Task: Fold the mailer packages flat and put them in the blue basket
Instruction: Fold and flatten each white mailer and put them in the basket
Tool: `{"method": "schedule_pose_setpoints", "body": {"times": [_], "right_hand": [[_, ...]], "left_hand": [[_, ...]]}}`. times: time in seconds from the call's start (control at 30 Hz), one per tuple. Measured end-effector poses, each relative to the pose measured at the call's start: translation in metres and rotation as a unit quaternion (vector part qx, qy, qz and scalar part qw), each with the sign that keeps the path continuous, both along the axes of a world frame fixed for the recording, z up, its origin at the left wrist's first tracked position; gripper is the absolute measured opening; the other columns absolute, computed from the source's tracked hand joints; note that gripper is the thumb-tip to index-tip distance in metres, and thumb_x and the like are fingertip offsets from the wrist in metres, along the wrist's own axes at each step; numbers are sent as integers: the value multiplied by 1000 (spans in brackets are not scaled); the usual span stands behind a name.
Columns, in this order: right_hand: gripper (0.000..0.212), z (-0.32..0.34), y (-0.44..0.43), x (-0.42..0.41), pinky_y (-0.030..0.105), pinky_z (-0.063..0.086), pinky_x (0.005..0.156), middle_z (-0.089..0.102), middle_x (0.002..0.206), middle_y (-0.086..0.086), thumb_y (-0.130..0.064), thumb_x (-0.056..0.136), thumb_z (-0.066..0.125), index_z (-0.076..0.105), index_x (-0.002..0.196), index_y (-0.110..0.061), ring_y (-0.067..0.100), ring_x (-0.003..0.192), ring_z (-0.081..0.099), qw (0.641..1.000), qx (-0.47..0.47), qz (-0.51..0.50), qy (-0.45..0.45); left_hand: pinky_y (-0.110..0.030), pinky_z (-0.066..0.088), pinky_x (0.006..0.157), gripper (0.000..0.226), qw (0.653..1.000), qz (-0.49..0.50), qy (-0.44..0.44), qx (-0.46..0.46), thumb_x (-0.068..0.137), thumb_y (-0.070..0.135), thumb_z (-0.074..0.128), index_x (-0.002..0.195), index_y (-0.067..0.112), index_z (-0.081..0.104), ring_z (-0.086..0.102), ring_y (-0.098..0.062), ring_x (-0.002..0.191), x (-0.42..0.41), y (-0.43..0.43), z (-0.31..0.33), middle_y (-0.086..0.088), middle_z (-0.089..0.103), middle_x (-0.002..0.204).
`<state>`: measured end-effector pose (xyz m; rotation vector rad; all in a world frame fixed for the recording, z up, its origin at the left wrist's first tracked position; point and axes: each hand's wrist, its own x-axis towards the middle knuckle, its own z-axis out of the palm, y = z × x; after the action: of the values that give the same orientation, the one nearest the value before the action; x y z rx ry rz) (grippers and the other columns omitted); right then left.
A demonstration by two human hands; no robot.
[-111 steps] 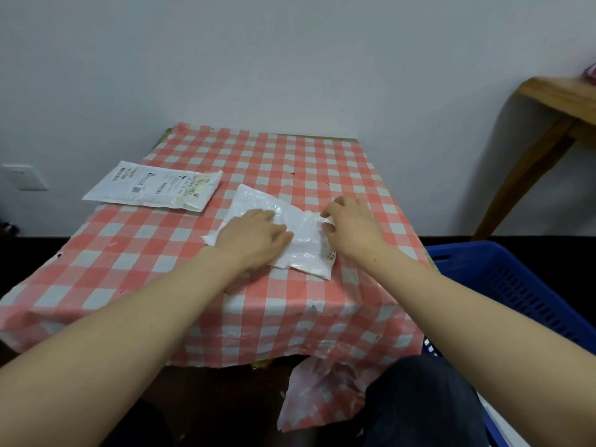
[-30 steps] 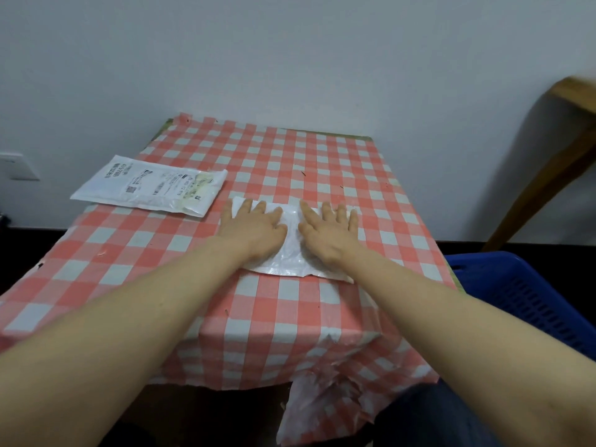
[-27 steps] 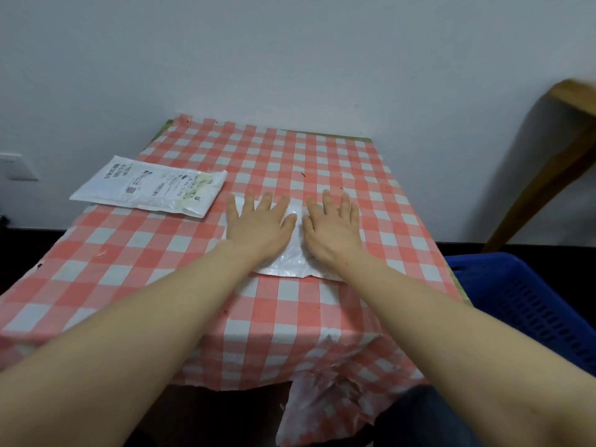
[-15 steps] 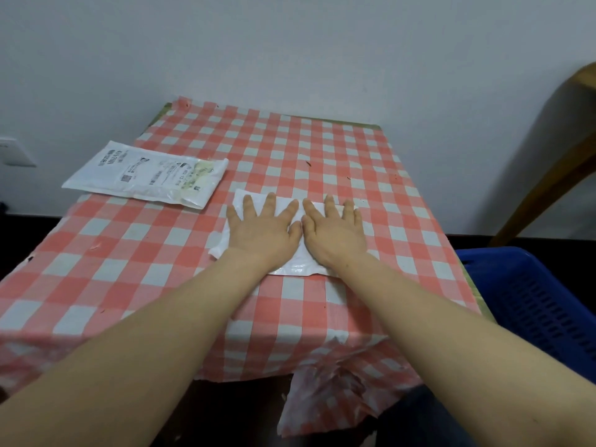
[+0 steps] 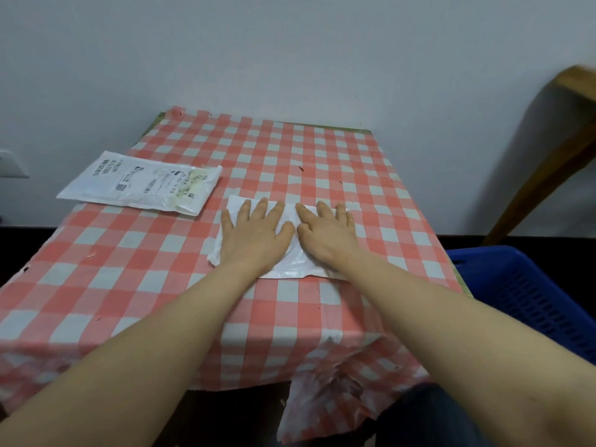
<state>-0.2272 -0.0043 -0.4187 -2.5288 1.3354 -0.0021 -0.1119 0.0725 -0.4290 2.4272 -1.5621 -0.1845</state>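
Note:
A folded white mailer lies in the middle of the red-and-white checked table. My left hand and my right hand press flat on it side by side, fingers straight and spread, thumbs nearly touching. Most of the mailer is hidden under my palms. A second white mailer with printed labels lies flat and unfolded near the table's left edge. The blue basket stands on the floor to the right of the table, only partly in view.
A white wall runs behind the table. A wooden furniture leg slants down at the far right, above the basket. A wall socket shows at the left edge. The tablecloth hangs crumpled over the near edge by my knee.
Earlier my hands were folding the mailer's right end. Since then they flattened on top of it and slid a little toward the far side; the mailer now lies flatter.

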Motion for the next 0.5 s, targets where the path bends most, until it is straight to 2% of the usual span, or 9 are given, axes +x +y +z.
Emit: {"method": "schedule_pose_setpoints", "body": {"times": [0.07,0.17,0.23,0.27,0.33,0.4,0.47,0.5], "right_hand": [[55,8,-3,2,47,0,118,31,147,18,-34,96,36,25,148,-22,37,138,18,999,-34,3,-8],[51,26,-5,12,47,-2,117,44,134,16,-32,89,50,41,136,-12,36,134,28,995,-83,-7,53],[28,45,-1,16,45,7,116,57,117,9,-23,88,49,57,114,-15,32,126,41,994,-96,-4,44],[17,56,2,16,43,13,114,60,103,4,-18,86,47,60,97,-17,28,117,49,995,-101,1,22],[13,81,9,12,38,27,104,55,80,-2,-11,82,46,55,78,-18,23,95,55,994,-105,14,-40],[15,103,15,7,33,34,86,50,77,0,-7,79,46,56,74,-17,24,87,52,987,-127,22,-97],[21,116,17,0,29,34,74,53,92,6,-8,79,48,66,86,-16,26,93,51,970,-191,30,-147],[25,119,19,-4,30,34,72,55,99,6,-8,81,49,68,94,-16,26,98,50,958,-226,38,-171]], "left_hand": [[-49,-10,116,55,999,-8,24,-29,98,35,22,152,27,12,-2,-17,147,0,2,4,4,7,160],[-49,-12,115,66,999,-7,29,-44,93,32,37,152,23,9,-5,-17,147,4,6,15,2,5,160],[-51,-14,113,83,999,-21,-6,-46,85,35,49,152,20,2,-9,-19,147,8,9,30,1,0,160],[-53,-14,112,90,998,-32,-36,-48,82,36,54,152,20,0,-10,-20,147,9,9,41,0,0,160],[-56,-14,111,91,993,-34,-101,-56,80,37,58,152,20,4,-1,-22,147,12,13,67,-3,12,158],[-55,-11,112,70,983,-19,-163,-87,83,33,57,146,21,29,24,-25,140,12,19,97,-5,40,144],[-49,1,114,37,959,-26,-229,-162,84,25,59,121,21,59,48,-29,120,9,25,117,-6,61,116],[-47,14,111,24,940,-34,-259,-220,80,19,63,103,17,67,56,-32,105,8,27,121,-8,65,100]]}}
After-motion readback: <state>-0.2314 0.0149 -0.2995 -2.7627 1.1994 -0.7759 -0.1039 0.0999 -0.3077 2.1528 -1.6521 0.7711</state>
